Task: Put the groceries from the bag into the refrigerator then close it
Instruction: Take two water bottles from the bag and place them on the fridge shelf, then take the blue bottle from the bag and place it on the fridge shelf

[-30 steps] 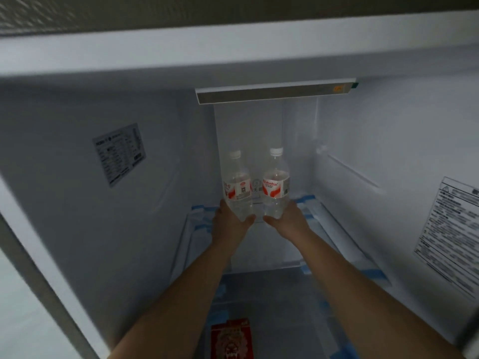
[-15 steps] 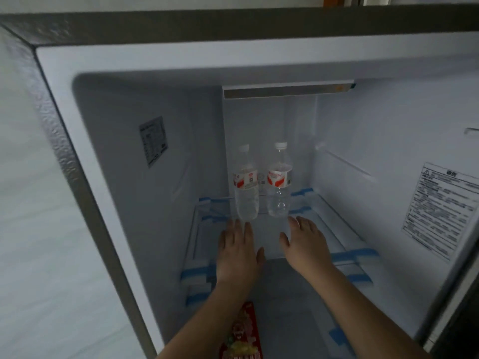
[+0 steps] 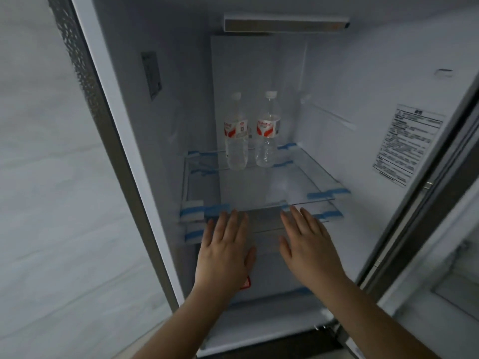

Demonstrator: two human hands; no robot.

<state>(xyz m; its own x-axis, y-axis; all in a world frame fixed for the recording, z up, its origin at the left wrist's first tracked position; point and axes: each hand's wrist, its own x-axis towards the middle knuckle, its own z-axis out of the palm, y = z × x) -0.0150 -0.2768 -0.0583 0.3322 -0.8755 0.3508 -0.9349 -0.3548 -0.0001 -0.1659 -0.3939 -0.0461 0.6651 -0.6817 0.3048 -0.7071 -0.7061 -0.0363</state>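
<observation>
Clear plastic catches our eye first: the two water bottles, the left bottle (image 3: 236,133) and the right bottle (image 3: 268,130), stand upright just beside each other at the back of the glass shelf (image 3: 305,182) inside the open refrigerator (image 3: 363,81), each with a white cap and a red-and-white label. A second ago we had our fingers wrapped around their bases; half a second ago our palms had already let go and hovered over the shelf — now both hands sit further back still, in front of the shelf's front edge, and the bottles stand apart from us, untouched. Our view has also pulled away and tipped down, so we see more of the refrigerator's left frame and the pale wall beside it. Our left hand (image 3: 224,251) is flat and palm-down, fingers straight and loosely spread, holding nothing; its fingertips point toward the blue tape (image 3: 204,211) at the shelf's left front corner. Our right hand (image 3: 309,246) mirrors it — fingers straight, slightly fanned, empty — with its fingertips near the shelf's front lip. Below the left wrist a corner of a red packet (image 3: 245,284) shows on a lower level. A printed sticker (image 3: 407,143) sits on the right inner wall.
</observation>
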